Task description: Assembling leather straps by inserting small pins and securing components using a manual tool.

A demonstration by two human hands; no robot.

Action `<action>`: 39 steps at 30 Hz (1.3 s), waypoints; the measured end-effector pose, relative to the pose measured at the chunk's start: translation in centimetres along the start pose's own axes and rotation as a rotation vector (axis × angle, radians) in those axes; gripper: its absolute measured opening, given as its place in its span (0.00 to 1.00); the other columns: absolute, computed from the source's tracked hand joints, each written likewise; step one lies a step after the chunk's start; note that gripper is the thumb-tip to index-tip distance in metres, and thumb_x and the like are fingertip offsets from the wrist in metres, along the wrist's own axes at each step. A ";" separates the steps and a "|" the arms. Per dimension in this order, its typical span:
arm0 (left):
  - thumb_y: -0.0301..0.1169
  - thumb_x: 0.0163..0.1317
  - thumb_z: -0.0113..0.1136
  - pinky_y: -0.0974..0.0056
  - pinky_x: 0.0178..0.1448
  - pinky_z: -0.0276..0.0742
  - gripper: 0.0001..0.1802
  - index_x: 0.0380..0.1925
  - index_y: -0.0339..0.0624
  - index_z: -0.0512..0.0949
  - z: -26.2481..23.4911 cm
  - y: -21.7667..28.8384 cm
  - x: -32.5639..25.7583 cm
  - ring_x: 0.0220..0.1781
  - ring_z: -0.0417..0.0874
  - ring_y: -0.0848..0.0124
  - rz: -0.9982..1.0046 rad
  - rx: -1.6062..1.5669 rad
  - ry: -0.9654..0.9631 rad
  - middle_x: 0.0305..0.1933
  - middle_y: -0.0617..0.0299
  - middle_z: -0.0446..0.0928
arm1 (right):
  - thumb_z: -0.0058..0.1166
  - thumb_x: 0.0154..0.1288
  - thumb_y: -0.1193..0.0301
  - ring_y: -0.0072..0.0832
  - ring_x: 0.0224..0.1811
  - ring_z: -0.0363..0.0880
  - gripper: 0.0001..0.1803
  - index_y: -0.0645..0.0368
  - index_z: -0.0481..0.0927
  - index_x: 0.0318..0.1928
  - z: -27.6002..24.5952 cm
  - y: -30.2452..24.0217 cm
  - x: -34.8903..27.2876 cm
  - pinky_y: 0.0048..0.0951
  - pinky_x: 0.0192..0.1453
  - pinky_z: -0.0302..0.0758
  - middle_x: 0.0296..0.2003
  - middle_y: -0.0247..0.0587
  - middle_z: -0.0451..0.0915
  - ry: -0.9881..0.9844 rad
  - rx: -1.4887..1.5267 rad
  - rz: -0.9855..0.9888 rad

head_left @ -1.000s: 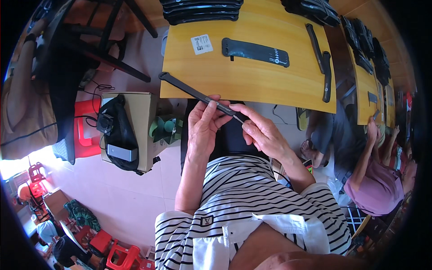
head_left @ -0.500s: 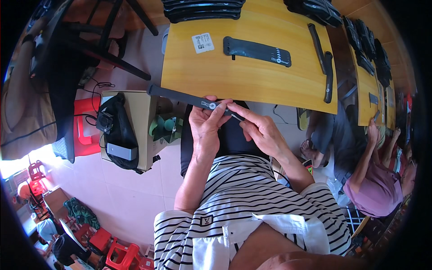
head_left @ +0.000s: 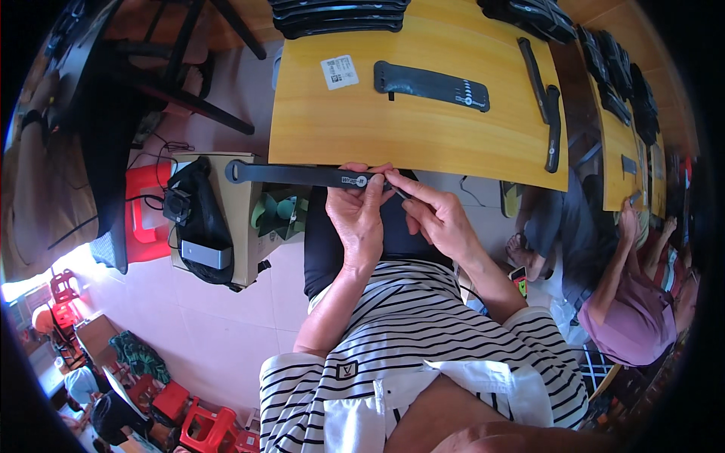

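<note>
My left hand (head_left: pixel 358 220) pinches a long dark strap (head_left: pixel 294 175) near its printed end. The strap sticks out to the left past the table's near edge and finishes in a rounded tip with a hole. My right hand (head_left: pixel 444 223) meets the strap's right end, its fingers closed around a thin slim tool (head_left: pixel 400 192) whose kind I cannot make out. On the yellow table (head_left: pixel 325 136) ahead lies a wider dark strap (head_left: pixel 430 85) with pale markings.
A white label sheet (head_left: pixel 340 72) lies left of the wide strap. Stacks of dark straps (head_left: pixel 340 19) stand at the back, and two narrow straps (head_left: pixel 552 128) lie along the right edge. A cardboard box (head_left: pixel 253 219) with a black bag sits to the left. People work at right.
The strap's free end has swung down and left, so the strap now lies nearly level. My left hand has shifted slightly right; my right hand has barely moved.
</note>
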State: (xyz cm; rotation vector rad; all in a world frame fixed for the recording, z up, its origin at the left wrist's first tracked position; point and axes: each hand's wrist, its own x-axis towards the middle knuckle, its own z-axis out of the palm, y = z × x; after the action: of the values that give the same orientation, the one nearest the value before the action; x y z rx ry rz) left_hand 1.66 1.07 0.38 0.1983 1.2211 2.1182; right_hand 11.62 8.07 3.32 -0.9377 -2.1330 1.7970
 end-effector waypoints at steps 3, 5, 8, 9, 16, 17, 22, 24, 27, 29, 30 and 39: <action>0.19 0.60 0.50 0.69 0.42 0.80 0.10 0.41 0.36 0.63 0.0 -0.4 -0.1 0.41 0.79 0.72 0.057 0.027 0.024 0.39 0.52 0.77 | 0.46 0.60 0.83 0.16 0.18 0.65 0.26 0.44 0.70 0.57 0.2 0.0 0.2 0.20 0.24 0.67 0.19 0.33 0.72 -0.007 0.162 0.078; 0.19 0.61 0.49 0.68 0.42 0.80 0.10 0.41 0.36 0.63 -0.2 -0.2 0.0 0.41 0.79 0.72 0.087 0.066 0.031 0.39 0.53 0.77 | 0.46 0.61 0.82 0.16 0.19 0.65 0.26 0.44 0.70 0.57 0.0 0.4 0.4 0.20 0.24 0.67 0.18 0.31 0.71 -0.035 0.193 0.094; 0.20 0.61 0.50 0.68 0.43 0.79 0.10 0.41 0.36 0.63 -0.3 0.3 0.0 0.41 0.79 0.72 0.004 0.079 0.013 0.39 0.53 0.77 | 0.46 0.61 0.82 0.16 0.18 0.64 0.25 0.46 0.70 0.58 -0.5 1.3 0.5 0.19 0.24 0.66 0.17 0.31 0.69 -0.080 0.003 -0.002; 0.20 0.61 0.50 0.68 0.43 0.79 0.10 0.41 0.35 0.63 -0.3 0.3 0.1 0.41 0.79 0.72 -0.008 0.078 0.002 0.39 0.53 0.77 | 0.46 0.61 0.82 0.16 0.17 0.63 0.25 0.46 0.70 0.58 -0.6 1.3 0.5 0.19 0.24 0.66 0.16 0.31 0.69 -0.067 -0.050 -0.031; 0.21 0.61 0.49 0.68 0.44 0.79 0.10 0.41 0.34 0.63 -0.1 -0.4 -0.1 0.39 0.79 0.72 0.086 0.138 0.011 0.38 0.52 0.77 | 0.47 0.61 0.81 0.17 0.14 0.62 0.24 0.47 0.70 0.57 -0.1 0.0 0.1 0.20 0.21 0.65 0.14 0.32 0.69 -0.067 0.247 0.216; 0.21 0.61 0.49 0.68 0.44 0.79 0.10 0.41 0.34 0.63 -0.2 -0.4 0.0 0.39 0.79 0.72 0.086 0.138 0.010 0.38 0.52 0.77 | 0.47 0.61 0.81 0.17 0.14 0.62 0.24 0.47 0.70 0.57 -0.1 0.1 0.2 0.20 0.21 0.65 0.14 0.32 0.69 -0.065 0.248 0.217; 0.20 0.61 0.49 0.69 0.41 0.79 0.10 0.41 0.34 0.62 -0.8 0.6 0.5 0.38 0.80 0.71 -0.049 0.183 -0.033 0.36 0.52 0.77 | 0.45 0.63 0.80 0.13 0.12 0.61 0.22 0.46 0.72 0.56 0.1 2.3 0.4 0.16 0.16 0.61 0.15 0.31 0.72 0.011 -0.243 -0.235; 0.21 0.61 0.50 0.69 0.41 0.79 0.10 0.40 0.34 0.63 -0.7 0.4 0.5 0.38 0.81 0.69 -0.046 0.153 -0.032 0.36 0.52 0.78 | 0.45 0.63 0.79 0.14 0.12 0.61 0.22 0.46 0.72 0.56 0.3 2.4 0.3 0.17 0.16 0.62 0.16 0.32 0.72 0.047 -0.259 -0.274; 0.23 0.61 0.51 0.69 0.40 0.79 0.10 0.41 0.35 0.64 -0.8 0.3 0.5 0.38 0.81 0.68 -0.057 0.109 -0.039 0.36 0.52 0.78 | 0.45 0.63 0.79 0.14 0.12 0.62 0.21 0.46 0.72 0.56 0.8 1.8 0.1 0.17 0.16 0.62 0.16 0.32 0.72 0.055 -0.168 -0.197; 0.25 0.61 0.51 0.69 0.40 0.79 0.10 0.41 0.35 0.65 -0.9 0.4 0.6 0.38 0.81 0.68 -0.069 0.093 -0.047 0.36 0.52 0.78 | 0.45 0.63 0.79 0.14 0.11 0.61 0.21 0.46 0.72 0.56 0.7 1.1 0.0 0.16 0.16 0.62 0.15 0.32 0.72 0.027 -0.064 -0.084; 0.27 0.62 0.51 0.70 0.39 0.78 0.10 0.41 0.34 0.66 -1.0 0.7 0.8 0.37 0.81 0.69 -0.118 0.127 -0.057 0.36 0.52 0.78 | 0.45 0.63 0.78 0.15 0.11 0.62 0.21 0.46 0.72 0.56 0.5 0.8 0.0 0.17 0.16 0.62 0.15 0.32 0.71 -0.011 0.055 0.037; 0.31 0.61 0.54 0.72 0.37 0.78 0.11 0.37 0.33 0.74 -2.1 2.2 1.1 0.30 0.76 0.77 -0.261 0.111 -0.180 0.30 0.62 0.75 | 0.43 0.65 0.76 0.12 0.09 0.59 0.19 0.52 0.71 0.56 -1.1 -0.4 0.3 0.13 0.12 0.57 0.14 0.32 0.70 -0.181 0.431 0.255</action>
State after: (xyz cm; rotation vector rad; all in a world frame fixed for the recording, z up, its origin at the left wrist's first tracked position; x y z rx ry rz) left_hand -1.18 -0.51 0.81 0.2574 1.1890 1.7716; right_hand 11.84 9.13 3.91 -0.9944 -1.6582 2.4187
